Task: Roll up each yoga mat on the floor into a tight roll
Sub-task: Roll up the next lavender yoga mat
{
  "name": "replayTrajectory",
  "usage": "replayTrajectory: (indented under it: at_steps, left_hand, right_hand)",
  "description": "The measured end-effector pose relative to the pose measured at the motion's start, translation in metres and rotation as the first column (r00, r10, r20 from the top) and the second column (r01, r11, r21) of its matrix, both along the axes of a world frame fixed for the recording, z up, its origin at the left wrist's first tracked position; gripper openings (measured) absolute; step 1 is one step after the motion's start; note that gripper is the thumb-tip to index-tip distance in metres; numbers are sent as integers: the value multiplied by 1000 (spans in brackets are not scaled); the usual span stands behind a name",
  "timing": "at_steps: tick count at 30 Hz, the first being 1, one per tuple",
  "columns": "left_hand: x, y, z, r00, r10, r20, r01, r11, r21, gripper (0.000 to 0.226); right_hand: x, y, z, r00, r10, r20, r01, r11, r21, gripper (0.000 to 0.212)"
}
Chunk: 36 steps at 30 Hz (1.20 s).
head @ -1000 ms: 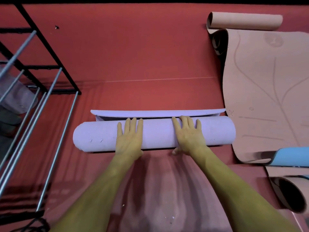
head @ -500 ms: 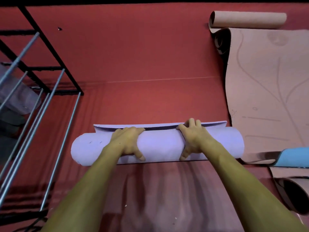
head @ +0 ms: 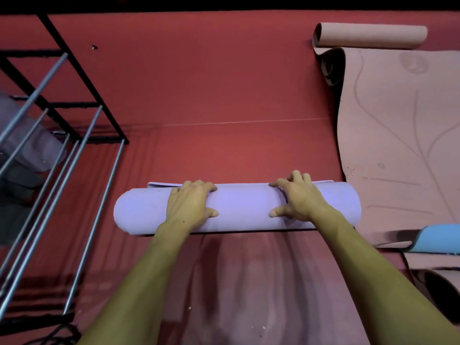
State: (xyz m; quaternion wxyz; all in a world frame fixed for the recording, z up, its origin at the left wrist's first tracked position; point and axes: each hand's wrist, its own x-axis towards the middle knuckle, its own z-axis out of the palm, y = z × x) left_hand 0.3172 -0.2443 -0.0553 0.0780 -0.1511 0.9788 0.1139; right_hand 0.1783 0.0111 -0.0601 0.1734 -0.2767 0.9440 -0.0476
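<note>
The person is finishing the roll of the lilac mat (head: 239,207): only a thin strip of its free end is showing just beyond the fingertips, so this mat looks nearly done. The next move probably calls for tucking that last flap under and pressing the roll tight. The left hand (head: 190,205) is lying over the roll, fingers curled over its far side, thumb resting on the near face. The right hand (head: 297,199) is gripping likewise, fingers hooking the far edge. Right of that hand, a pink mat (head: 403,145) is lying largely unrolled, awaiting its turn.
</note>
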Motion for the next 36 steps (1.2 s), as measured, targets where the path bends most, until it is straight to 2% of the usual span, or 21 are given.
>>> replayTrajectory:
  at_steps: [3, 6, 9, 15, 18, 21, 24, 27, 29, 31, 32, 34, 35, 36]
  left_hand:
    - [1, -2, -3, 988, -93, 125, 100, 994, -46, 101]
    - [4, 7, -13, 993, -44, 113, 56, 993, -107, 119]
    - [3, 11, -19, 1000, 5, 1, -5, 990, -140, 112]
    - [-2, 0, -25, 998, 54, -33, -53, 998, 25, 109]
    - [-3, -6, -28, 1000, -8, 1, 8, 999, -31, 108]
    - [0, -7, -28, 999, -29, -15, 29, 999, -25, 99]
    - [13, -5, -34, 973, 107, -204, -94, 993, 70, 80]
    - [35, 1, -46, 817, 350, -457, -313, 936, 158, 54]
    - [48, 6, -49, 733, 476, -486, -376, 879, 293, 42]
    - [55, 7, -46, 645, 642, -414, -441, 756, 484, 32]
    - [56, 5, -49, 577, 742, -340, -495, 650, 577, 34]
    - [59, -2, -56, 396, 911, -117, -576, 346, 740, 43]
    - [60, -3, -60, 330, 944, 2, -581, 202, 788, 48]
    - [63, -3, -63, 306, 948, 81, -567, 113, 816, 55]
  right_hand:
    - [-5, 1, -1, 1000, 13, -3, -13, 1000, -17, 91]
    - [-4, 4, -6, 1000, -12, -12, 12, 999, -50, 83]
    - [-4, 3, -4, 999, -24, 23, 25, 999, -45, 89]
    - [10, -22, -14, 1000, 1, 29, -5, 989, 145, 137]
    - [26, -56, -18, 994, 107, -6, -106, 989, 107, 130]
    - [42, -81, -27, 982, 180, -61, -174, 980, 95, 129]
    - [44, -90, -37, 979, 174, -104, -162, 980, 117, 136]
    - [28, -93, -33, 983, 171, -64, -164, 981, 106, 135]
    - [19, -98, -27, 984, 175, -36, -170, 980, 107, 132]
    - [14, -104, -23, 984, 178, -10, -176, 978, 112, 128]
    - [13, -105, -22, 984, 176, 0, -175, 978, 118, 127]
    - [13, -106, -19, 985, 173, 4, -172, 976, 130, 126]
    - [12, -107, -18, 984, 177, 1, -176, 975, 139, 125]
    - [11, -107, -17, 983, 182, 1, -180, 973, 147, 125]
